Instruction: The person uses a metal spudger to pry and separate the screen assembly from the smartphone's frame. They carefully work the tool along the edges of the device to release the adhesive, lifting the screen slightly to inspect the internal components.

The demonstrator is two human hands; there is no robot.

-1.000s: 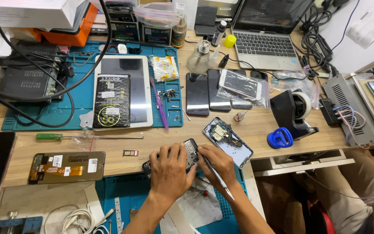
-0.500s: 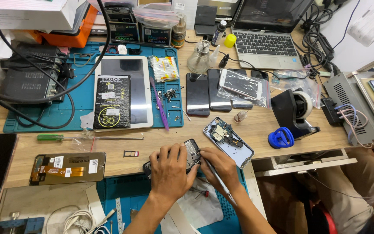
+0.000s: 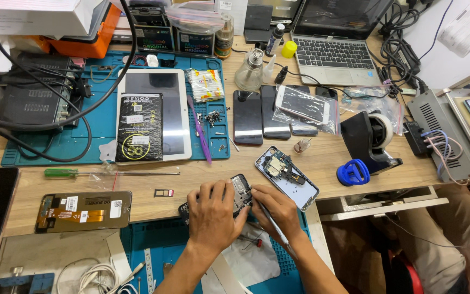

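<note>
My left hand (image 3: 211, 213) clamps down over the opened phone (image 3: 239, 191) at the worktop's (image 3: 327, 158) front edge, fingers curled around it. My right hand (image 3: 276, 211) pinches a thin tool (image 3: 270, 222), its tip at the phone's exposed board. A second opened phone (image 3: 286, 177) lies just beside, to the right.

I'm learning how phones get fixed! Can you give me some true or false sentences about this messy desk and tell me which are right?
1. The left hand rests on a small opened phone. True.
2. The right hand holds a hammer. False: it holds a thin metal tool.
3. The green screwdriver lies left of both hands. True.
4. The laptop sits right beside the hands. False: it stands at the far edge of the desk.
5. The blue suction cup lies on the tablet. False: it lies on bare wood to the right.
</note>
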